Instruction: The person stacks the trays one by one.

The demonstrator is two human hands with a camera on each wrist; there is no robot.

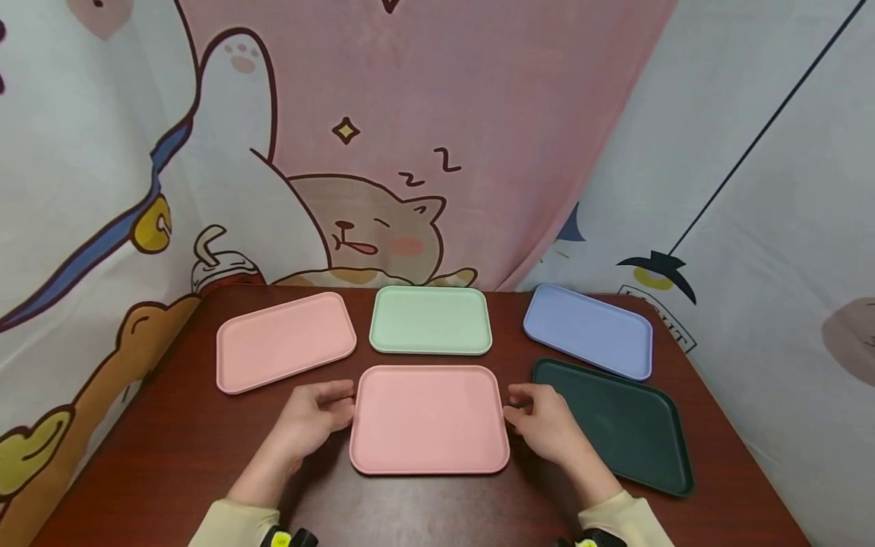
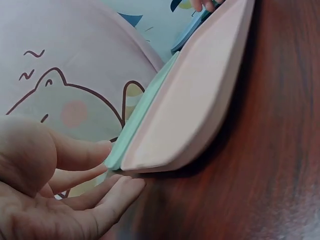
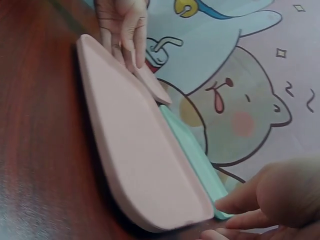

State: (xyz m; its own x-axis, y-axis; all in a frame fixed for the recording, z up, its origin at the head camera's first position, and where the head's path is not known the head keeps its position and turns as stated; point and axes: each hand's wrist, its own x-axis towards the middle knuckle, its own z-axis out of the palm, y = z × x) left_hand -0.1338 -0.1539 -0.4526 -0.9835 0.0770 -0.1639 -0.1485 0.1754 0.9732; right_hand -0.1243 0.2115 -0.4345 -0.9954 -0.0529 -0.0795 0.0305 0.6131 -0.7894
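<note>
A pink tray (image 1: 429, 419) lies flat in the middle of the table, directly in front of the person. At its left edge is the left hand (image 1: 317, 415), fingers extended toward the rim. The right hand (image 1: 540, 420) stands at the opposite short side, its fingertips close to the edge. From the left wrist view, thumb and fingers (image 2: 112, 205) are spread apart near the pink tray's (image 2: 187, 95) corner, with nothing gripped between them. In the right wrist view the right hand's fingers (image 3: 245, 197) likewise lie near the tray's corner, apart from one another.
Behind the middle tray lies a mint green tray (image 1: 431, 320). Another pink tray (image 1: 285, 342) lies angled at the back left. On the right are a blue tray (image 1: 589, 330) and a dark green tray (image 1: 615, 425), edges close together. A patterned curtain (image 1: 478, 114) hangs behind the brown table (image 1: 171, 456).
</note>
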